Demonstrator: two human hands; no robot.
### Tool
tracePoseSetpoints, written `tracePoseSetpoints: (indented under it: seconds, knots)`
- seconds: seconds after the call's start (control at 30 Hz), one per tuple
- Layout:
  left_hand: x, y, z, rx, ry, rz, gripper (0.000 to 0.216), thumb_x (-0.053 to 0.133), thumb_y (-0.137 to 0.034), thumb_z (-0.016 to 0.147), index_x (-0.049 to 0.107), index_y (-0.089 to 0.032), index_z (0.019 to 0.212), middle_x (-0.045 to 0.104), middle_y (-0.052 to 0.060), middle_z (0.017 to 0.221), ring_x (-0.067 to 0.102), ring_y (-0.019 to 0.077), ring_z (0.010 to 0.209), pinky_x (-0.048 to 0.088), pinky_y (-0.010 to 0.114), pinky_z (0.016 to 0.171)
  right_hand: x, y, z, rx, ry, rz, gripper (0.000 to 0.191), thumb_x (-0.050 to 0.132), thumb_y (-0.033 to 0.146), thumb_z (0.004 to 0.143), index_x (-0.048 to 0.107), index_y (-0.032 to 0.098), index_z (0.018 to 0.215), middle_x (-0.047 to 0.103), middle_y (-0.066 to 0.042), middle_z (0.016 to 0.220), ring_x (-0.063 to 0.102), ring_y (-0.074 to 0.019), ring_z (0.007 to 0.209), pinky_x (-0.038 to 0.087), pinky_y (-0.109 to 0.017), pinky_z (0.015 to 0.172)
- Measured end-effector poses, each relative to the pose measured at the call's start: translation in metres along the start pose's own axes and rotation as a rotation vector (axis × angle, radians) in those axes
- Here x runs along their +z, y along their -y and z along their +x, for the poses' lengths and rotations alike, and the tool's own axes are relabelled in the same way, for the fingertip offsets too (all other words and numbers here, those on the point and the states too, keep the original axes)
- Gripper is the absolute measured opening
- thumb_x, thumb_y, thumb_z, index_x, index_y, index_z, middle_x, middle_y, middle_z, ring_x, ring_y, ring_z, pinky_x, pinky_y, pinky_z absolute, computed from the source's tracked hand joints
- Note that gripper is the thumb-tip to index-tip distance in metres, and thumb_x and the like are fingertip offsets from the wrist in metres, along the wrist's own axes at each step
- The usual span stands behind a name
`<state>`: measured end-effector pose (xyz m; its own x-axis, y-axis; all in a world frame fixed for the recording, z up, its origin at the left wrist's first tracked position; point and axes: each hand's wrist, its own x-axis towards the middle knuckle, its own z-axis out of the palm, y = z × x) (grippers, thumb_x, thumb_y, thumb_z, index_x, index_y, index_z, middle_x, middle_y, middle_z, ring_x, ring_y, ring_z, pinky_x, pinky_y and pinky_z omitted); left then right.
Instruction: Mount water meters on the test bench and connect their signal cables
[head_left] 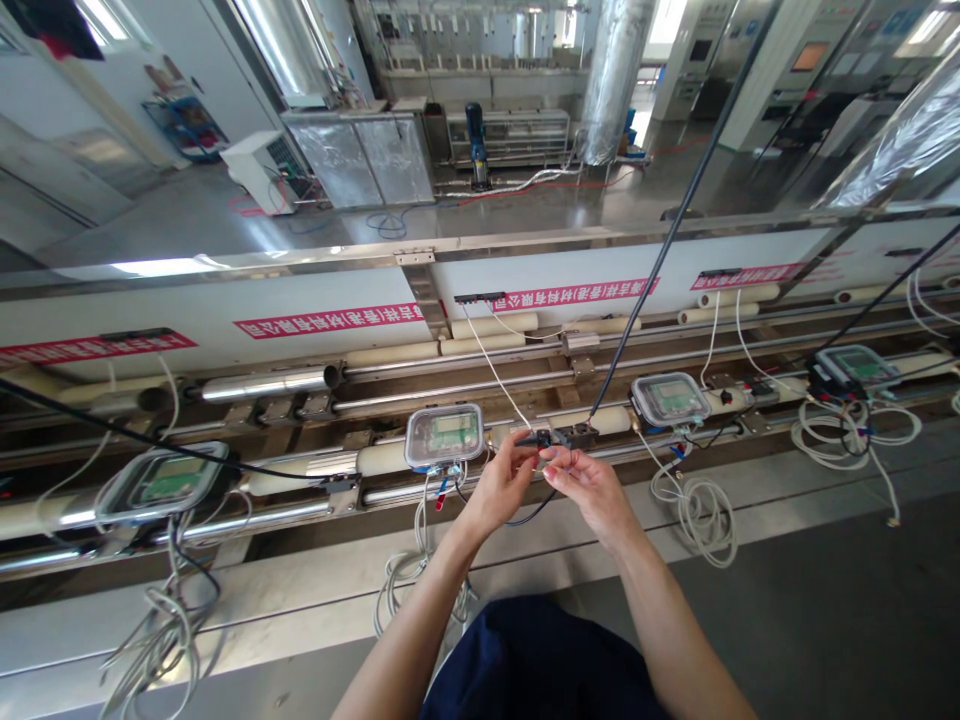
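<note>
My left hand (pixel 508 482) and my right hand (pixel 590 490) meet at the middle of the pipe rig, their fingertips pinched close together. A thin pale wire (pixel 539 468) shows between the fingertips, though its ends are hidden by the fingers. Just beyond them sits a black fitting (pixel 534 439) on the rail, where a white cable (pixel 491 360) comes down from above. A black cable (pixel 534 517) loops below my hands. To the left stands a clear-lidded meter box (pixel 444 436); another meter box (pixel 670 400) is to the right.
Steel rails (pixel 450 395) and cream tubes run across the rig. Coiled pale cables (pixel 705 520) hang over the metal front ledge (pixel 322 570). A taut black cord (pixel 667 240) slants up past my right hand. Behind is a white panel (pixel 525 270) with red labels.
</note>
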<state>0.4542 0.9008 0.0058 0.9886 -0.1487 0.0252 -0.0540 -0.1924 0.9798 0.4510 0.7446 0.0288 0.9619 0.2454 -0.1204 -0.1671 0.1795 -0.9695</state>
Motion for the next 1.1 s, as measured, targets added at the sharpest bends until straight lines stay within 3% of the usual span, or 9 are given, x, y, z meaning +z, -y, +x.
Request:
tracePoseSetpoints:
  seconds: [0.1, 0.23, 0.4, 0.53, 0.77, 1.1]
  knots:
    - [0.002, -0.001, 0.004, 0.024, 0.073, -0.065, 0.047, 0.049, -0.025, 0.085, 0.037, -0.015, 0.129, 0.064, 0.011, 0.104, 0.062, 0.0171, 0.09, 0.048, 0.029, 0.078, -0.002, -0.002, 0.001, -0.001, 0.026, -0.003, 0.024, 0.073, 0.041, 0.066, 0.063, 0.02, 0.071, 0.067, -0.006, 0.1, 0.053, -0.0233, 0.112, 0.038, -0.039, 0.097]
    - [0.002, -0.002, 0.008, 0.02, 0.078, -0.069, 0.048, 0.049, -0.027, 0.086, 0.036, -0.015, 0.131, 0.066, 0.007, 0.09, 0.061, 0.0151, 0.077, 0.048, 0.026, 0.069, -0.003, -0.002, 0.001, 0.0, 0.035, -0.006, 0.023, 0.072, 0.041, 0.068, 0.063, 0.021, 0.073, 0.068, -0.005, 0.095, 0.055, -0.023, 0.108, 0.04, -0.038, 0.095]
    - [0.0, -0.006, 0.009, -0.043, 0.071, -0.145, 0.035, 0.051, -0.029, 0.085, 0.046, -0.012, 0.115, 0.065, 0.006, 0.083, 0.062, 0.0157, 0.075, 0.049, 0.026, 0.068, -0.003, -0.001, 0.001, -0.022, 0.002, -0.011, 0.024, 0.073, 0.041, 0.066, 0.061, 0.02, 0.072, 0.067, -0.005, 0.095, 0.053, -0.0234, 0.112, 0.039, -0.038, 0.097]
    - [-0.001, -0.011, 0.005, -0.094, 0.055, -0.188, 0.029, 0.052, -0.031, 0.084, 0.046, -0.014, 0.106, 0.065, 0.003, 0.075, 0.064, 0.0164, 0.072, 0.052, 0.029, 0.07, -0.005, -0.004, 0.005, -0.058, -0.041, -0.074, 0.026, 0.07, 0.043, 0.068, 0.059, 0.019, 0.07, 0.066, -0.006, 0.098, 0.058, -0.0221, 0.1, 0.045, -0.036, 0.088]
    - [-0.003, -0.018, 0.0, -0.089, 0.022, -0.21, 0.027, 0.051, -0.034, 0.085, 0.039, -0.019, 0.105, 0.066, 0.004, 0.082, 0.066, 0.0191, 0.078, 0.055, 0.034, 0.072, -0.007, -0.009, 0.009, -0.169, -0.141, -0.313, 0.023, 0.063, 0.042, 0.074, 0.062, 0.019, 0.074, 0.065, -0.009, 0.102, 0.06, -0.0211, 0.09, 0.047, -0.034, 0.08]
    - [0.003, -0.027, -0.006, -0.099, -0.039, -0.159, 0.028, 0.047, -0.035, 0.088, 0.035, -0.02, 0.107, 0.066, 0.005, 0.085, 0.067, 0.019, 0.072, 0.057, 0.032, 0.065, -0.004, -0.003, 0.008, -0.209, -0.19, -0.421, 0.018, 0.06, 0.038, 0.076, 0.061, 0.02, 0.074, 0.067, -0.007, 0.097, 0.062, -0.0196, 0.082, 0.047, -0.032, 0.076]
